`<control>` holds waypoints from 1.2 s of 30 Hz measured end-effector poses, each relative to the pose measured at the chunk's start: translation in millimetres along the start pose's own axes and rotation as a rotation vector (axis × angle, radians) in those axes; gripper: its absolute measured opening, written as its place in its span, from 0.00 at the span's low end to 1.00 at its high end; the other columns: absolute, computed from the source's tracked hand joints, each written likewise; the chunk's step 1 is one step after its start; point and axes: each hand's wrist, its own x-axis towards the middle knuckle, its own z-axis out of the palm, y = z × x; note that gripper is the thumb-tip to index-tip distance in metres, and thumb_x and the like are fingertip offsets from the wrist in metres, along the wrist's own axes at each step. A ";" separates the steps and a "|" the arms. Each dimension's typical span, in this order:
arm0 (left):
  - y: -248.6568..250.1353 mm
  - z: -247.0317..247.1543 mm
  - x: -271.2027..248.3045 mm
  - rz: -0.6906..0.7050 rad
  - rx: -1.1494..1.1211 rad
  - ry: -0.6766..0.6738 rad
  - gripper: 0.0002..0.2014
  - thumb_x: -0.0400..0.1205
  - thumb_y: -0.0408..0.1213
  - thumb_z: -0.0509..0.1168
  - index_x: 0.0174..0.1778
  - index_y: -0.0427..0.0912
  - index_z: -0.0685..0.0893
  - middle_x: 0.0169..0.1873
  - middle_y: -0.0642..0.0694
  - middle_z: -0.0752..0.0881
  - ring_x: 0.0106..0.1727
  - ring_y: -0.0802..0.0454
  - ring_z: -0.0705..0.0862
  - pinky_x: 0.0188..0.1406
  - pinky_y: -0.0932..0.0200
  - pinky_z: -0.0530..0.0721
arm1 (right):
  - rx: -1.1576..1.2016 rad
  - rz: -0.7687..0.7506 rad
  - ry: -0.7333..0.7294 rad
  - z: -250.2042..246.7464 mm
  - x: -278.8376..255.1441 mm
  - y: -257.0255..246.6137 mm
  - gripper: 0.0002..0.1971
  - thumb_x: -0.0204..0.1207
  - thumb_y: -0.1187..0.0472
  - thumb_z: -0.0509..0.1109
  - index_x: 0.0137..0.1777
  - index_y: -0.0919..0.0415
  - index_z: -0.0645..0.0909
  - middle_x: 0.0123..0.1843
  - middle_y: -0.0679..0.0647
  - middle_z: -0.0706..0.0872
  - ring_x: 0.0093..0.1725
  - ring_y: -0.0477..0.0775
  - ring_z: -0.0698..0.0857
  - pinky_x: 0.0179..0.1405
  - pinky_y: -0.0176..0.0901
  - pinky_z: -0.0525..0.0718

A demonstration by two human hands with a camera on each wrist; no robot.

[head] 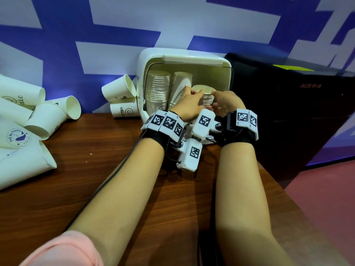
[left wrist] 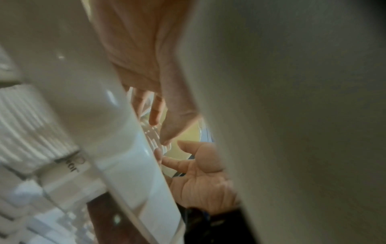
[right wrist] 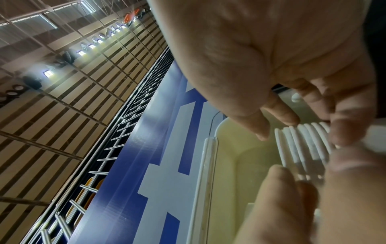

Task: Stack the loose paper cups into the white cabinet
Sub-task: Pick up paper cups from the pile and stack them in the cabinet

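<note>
The white cabinet (head: 184, 58) stands open at the back of the table. Inside it, a tall stack of paper cups (head: 157, 87) stands at the left and a leaning stack (head: 181, 83) beside it. In the cabinet's mouth, a short cup stack (head: 206, 94) sits between both hands. My left hand (head: 194, 94) grips it from the left and my right hand (head: 218, 96) from the right, fingers curled at its rims (right wrist: 303, 143). The left wrist view is blurred; it shows the rims (left wrist: 154, 138) and the right hand's palm (left wrist: 200, 173).
Loose cups (head: 119, 89) lie against the cabinet's left side, one marked HELLO (head: 124, 112). More loose cups (head: 55, 116) are scattered at the table's far left. A black box (head: 288, 96) stands right of the cabinet. The wooden table (head: 96, 160) ends at the right.
</note>
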 end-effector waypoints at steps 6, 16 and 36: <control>2.4 -8.0 -5.2 0.063 0.084 0.024 0.23 0.85 0.38 0.62 0.77 0.40 0.71 0.71 0.35 0.70 0.72 0.42 0.71 0.69 0.59 0.67 | 0.083 0.000 -0.053 1.3 -7.2 -5.9 0.11 0.85 0.62 0.63 0.44 0.70 0.74 0.39 0.66 0.83 0.26 0.57 0.86 0.26 0.43 0.86; 2.3 -43.8 -20.5 0.060 -0.273 0.124 0.14 0.86 0.30 0.58 0.65 0.39 0.81 0.60 0.44 0.85 0.48 0.54 0.84 0.46 0.63 0.80 | 0.162 -0.162 -0.168 4.3 -29.1 -38.4 0.05 0.84 0.60 0.64 0.52 0.63 0.75 0.39 0.54 0.74 0.29 0.49 0.78 0.30 0.37 0.83; -29.7 -164.3 -196.6 -0.135 -0.528 0.337 0.09 0.87 0.30 0.57 0.55 0.42 0.83 0.51 0.47 0.87 0.47 0.53 0.87 0.44 0.63 0.86 | -0.141 -0.469 -0.619 126.8 -169.3 -48.3 0.08 0.85 0.58 0.63 0.53 0.63 0.78 0.40 0.54 0.81 0.33 0.48 0.80 0.34 0.38 0.79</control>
